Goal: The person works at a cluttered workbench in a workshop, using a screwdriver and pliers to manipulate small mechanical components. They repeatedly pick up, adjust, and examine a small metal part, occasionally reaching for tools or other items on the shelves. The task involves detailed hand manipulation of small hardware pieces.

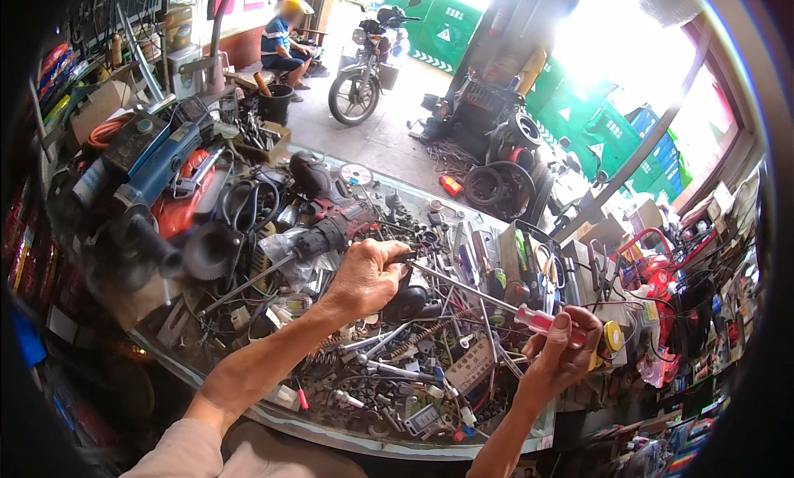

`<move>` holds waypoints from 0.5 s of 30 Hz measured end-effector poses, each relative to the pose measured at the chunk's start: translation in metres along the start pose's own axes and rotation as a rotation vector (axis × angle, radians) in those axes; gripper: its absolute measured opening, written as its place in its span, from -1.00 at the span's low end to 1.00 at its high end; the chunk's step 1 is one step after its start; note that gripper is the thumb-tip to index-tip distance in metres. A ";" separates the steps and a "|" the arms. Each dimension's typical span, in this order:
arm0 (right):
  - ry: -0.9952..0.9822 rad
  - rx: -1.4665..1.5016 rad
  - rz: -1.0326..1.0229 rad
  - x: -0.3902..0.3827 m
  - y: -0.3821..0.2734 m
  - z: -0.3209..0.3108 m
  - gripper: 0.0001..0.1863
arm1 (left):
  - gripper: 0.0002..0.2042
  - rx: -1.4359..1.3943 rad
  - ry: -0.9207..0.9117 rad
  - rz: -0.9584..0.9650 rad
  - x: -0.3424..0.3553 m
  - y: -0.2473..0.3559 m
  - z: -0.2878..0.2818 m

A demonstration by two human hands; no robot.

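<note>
My right hand [564, 346] is closed round the clear red handle of a long screwdriver [471, 290]. Its thin metal shaft slants up and left across the bench. The tip meets a small black part [404, 257], which my left hand [370, 277] pinches between thumb and fingers. What exactly this part is, I cannot make out. Just beyond my left hand lies a red and black power drill [335, 230] with a long bit pointing toward the lower left. Beneath both hands spreads a dense litter of screws, springs, sockets and wires.
The glass-topped bench [331, 438] carries several heaps of tools. A blue machine [161, 164] stands at the left, with a disc [356, 174] at the far edge. Beyond are a motorcycle [364, 69], a seated person [285, 48] and stacked tyres [504, 180]. Red cables [662, 271] crowd the right.
</note>
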State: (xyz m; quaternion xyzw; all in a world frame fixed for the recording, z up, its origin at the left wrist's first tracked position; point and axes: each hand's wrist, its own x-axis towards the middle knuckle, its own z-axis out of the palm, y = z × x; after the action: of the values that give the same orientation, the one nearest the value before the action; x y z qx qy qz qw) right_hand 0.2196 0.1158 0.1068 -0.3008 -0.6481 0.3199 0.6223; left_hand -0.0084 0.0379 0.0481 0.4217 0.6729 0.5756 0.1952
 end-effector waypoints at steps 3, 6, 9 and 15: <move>0.059 0.001 -0.088 -0.003 -0.020 0.017 -0.76 | -0.75 -0.073 0.005 -0.031 0.000 -0.001 -0.002; 0.144 0.092 -0.065 -0.008 -0.017 0.022 -0.75 | -0.74 -0.080 0.034 0.033 0.003 -0.005 -0.001; 0.107 -0.015 0.141 -0.007 0.003 0.005 -0.71 | -0.74 -0.042 -0.007 -0.018 0.005 -0.002 -0.005; 0.098 0.106 0.069 0.001 0.025 0.008 -0.70 | -0.73 -0.028 -0.054 -0.076 0.005 -0.003 -0.006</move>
State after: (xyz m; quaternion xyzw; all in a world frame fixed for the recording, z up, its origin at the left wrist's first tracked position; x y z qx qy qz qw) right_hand 0.2114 0.1312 0.0873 -0.3050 -0.5881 0.3599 0.6570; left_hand -0.0168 0.0379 0.0482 0.4086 0.6747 0.5655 0.2409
